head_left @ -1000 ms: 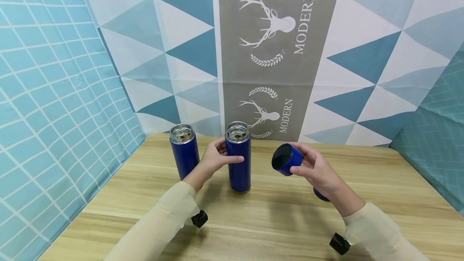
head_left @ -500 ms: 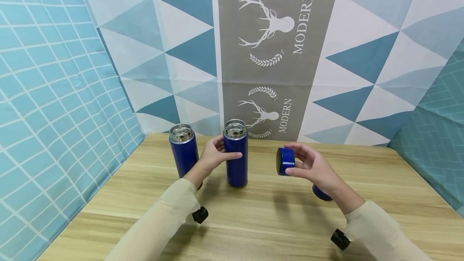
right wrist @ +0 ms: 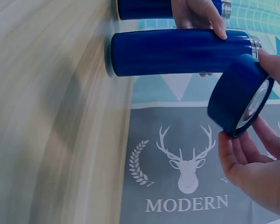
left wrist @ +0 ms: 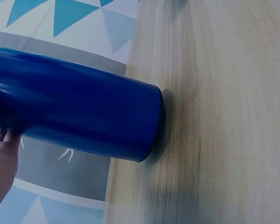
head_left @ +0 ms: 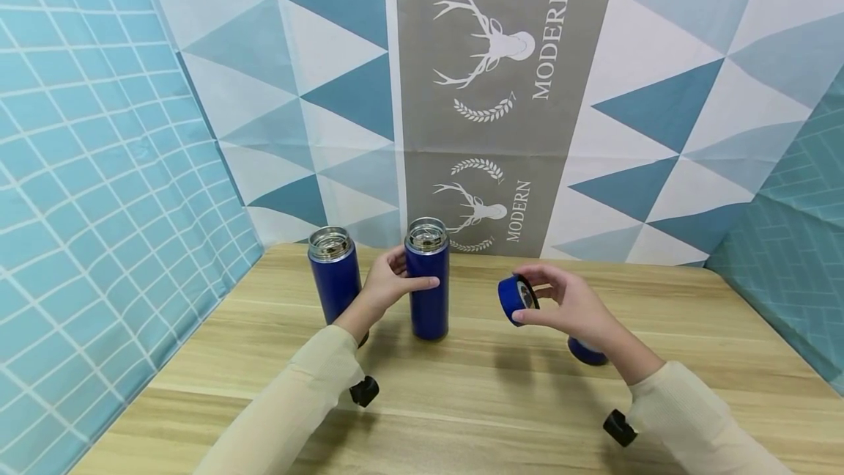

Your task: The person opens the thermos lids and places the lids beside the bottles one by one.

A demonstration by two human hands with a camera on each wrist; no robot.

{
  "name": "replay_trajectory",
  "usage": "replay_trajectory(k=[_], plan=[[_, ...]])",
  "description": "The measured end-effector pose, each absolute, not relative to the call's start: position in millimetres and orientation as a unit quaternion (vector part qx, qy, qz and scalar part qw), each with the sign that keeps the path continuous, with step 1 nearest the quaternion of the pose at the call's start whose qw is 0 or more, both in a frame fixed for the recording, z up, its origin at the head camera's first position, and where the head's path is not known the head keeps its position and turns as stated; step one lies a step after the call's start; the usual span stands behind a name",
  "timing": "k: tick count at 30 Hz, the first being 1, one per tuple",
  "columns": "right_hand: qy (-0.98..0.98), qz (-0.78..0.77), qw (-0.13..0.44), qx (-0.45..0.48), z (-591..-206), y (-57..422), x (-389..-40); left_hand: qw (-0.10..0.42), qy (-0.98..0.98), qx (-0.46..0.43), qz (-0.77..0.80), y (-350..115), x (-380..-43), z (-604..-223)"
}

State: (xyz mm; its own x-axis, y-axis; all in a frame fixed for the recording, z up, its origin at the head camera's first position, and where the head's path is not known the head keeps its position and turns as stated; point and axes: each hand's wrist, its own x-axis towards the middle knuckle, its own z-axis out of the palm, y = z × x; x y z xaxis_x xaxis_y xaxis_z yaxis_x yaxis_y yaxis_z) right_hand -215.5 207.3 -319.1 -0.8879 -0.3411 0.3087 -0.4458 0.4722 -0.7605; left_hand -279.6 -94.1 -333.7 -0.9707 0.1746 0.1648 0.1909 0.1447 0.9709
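Observation:
My left hand (head_left: 387,286) grips an upright blue thermos flask (head_left: 428,303) on the table, its metal neck bare at the top. In the left wrist view, the base of this flask (left wrist: 98,105) is right at the wood. My right hand (head_left: 572,308) pinches a blue lid (head_left: 509,300) by its edges, tilted, above the table to the right of that flask. In the right wrist view the lid's (right wrist: 233,95) hollow underside faces the right palm. A second lidless blue flask (head_left: 334,283) stands left of the first, partly hidden behind the left hand and wrist.
Another blue piece, lid-like and low (head_left: 585,352), rests on the wooden table (head_left: 475,416), partly hidden behind the right wrist. Patterned cloth (head_left: 501,130) hangs along the table's back edge, and a blue tiled cloth (head_left: 99,167) at the left. Black clips (head_left: 620,428) hang at both wrists.
My right hand has turned the lid over, from its dark top facing left to its hollow underside facing right. The flask in my left hand has shifted slightly left and back.

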Motion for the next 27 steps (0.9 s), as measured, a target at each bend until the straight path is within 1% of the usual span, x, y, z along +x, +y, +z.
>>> replay_trajectory(k=[5,8,19,27], plan=[[-0.884,0.383,0.09,0.254,-317.0,206.8,-216.9,0.007,-0.756,-0.114,-0.644,-93.5,-281.6,-333.5],[-0.895,0.34,0.097,0.273,-314.9,207.8,-218.3,0.013,-0.753,-0.116,-0.647,-92.3,-283.4,-332.3],[-0.914,0.221,0.077,0.331,-317.9,213.8,-218.9,0.019,-0.754,-0.115,-0.646,-88.0,-285.8,-334.9],[-0.924,0.182,0.025,0.336,-320.0,218.9,-218.3,0.011,-0.75,-0.096,-0.654,-90.9,-290.4,-338.6]])
